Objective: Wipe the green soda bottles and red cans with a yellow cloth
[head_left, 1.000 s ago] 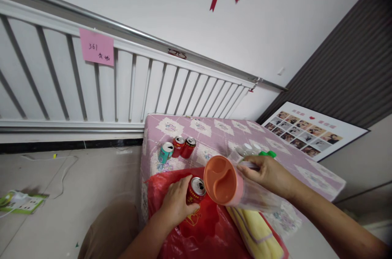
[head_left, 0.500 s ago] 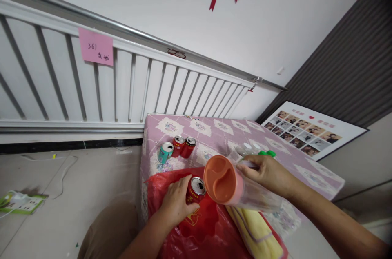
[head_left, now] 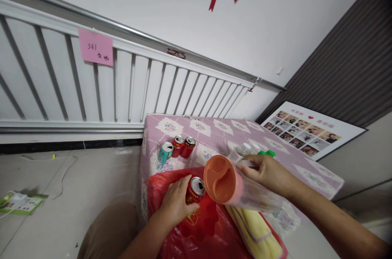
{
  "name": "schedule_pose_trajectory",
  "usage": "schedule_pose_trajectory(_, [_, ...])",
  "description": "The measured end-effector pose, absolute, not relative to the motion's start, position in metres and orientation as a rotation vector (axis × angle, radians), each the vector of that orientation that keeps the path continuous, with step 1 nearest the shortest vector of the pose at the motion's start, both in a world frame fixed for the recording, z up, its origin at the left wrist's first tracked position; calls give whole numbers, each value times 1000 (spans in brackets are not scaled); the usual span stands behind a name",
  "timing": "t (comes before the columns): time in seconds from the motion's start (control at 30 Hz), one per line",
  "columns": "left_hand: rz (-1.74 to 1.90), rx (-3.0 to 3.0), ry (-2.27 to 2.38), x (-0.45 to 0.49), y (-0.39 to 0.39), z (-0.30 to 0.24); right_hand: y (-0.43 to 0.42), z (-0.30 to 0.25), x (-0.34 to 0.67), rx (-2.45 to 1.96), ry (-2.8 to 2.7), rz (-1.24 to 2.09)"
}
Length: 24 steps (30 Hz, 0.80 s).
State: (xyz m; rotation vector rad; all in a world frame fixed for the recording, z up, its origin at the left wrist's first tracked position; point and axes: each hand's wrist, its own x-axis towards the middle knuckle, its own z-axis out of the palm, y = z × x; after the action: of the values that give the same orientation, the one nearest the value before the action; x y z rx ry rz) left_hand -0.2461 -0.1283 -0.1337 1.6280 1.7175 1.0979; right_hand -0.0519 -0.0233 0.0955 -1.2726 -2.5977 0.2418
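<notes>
My left hand (head_left: 176,202) is wrapped round a red drink can (head_left: 196,190), whose opened top faces up. Below the can lies a red scalloped tray (head_left: 202,226) with a gold print. My right hand (head_left: 263,173) grips the handle of a clear plastic pitcher (head_left: 257,195) with an orange lid (head_left: 220,179). The pitcher is tilted on its side, its lid end close beside the can. I cannot make out any stream between them. A folded yellow towel (head_left: 257,232) lies under the pitcher.
Behind my left hand stand a teal can (head_left: 165,152) and two red cans (head_left: 178,146) on the patterned tablecloth (head_left: 223,126). Past my right hand are white and green-capped containers (head_left: 266,153), partly hidden. A red plastic sheet (head_left: 156,181) covers the near side. A power strip (head_left: 26,204) lies on the floor.
</notes>
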Motion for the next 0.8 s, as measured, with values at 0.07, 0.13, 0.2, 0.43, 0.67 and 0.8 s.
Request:
schedule_pose_trajectory(0.07, [1096, 1627, 1717, -246, -129, -133, -24, 96, -51, -1281, -2622, 266])
schedule_pose_trajectory(0.13, [1086, 1627, 1720, -246, -129, -132, -24, 96, -51, -1286, -2638, 282])
schedule_pose_trajectory(0.2, [1076, 1631, 1721, -247, -129, -131, -24, 97, -51, -1288, -2644, 284])
schedule_pose_trajectory(0.43, [1083, 1638, 1722, -246, -129, -131, -23, 96, -51, -1293, -2648, 275])
schedule_pose_trajectory(0.67, [1062, 1647, 1726, -246, -129, -131, -23, 97, -52, -1297, -2649, 277])
schedule_pose_trajectory(0.8, [1068, 1641, 1728, -246, -129, -131, -23, 97, -52, -1298, -2645, 290])
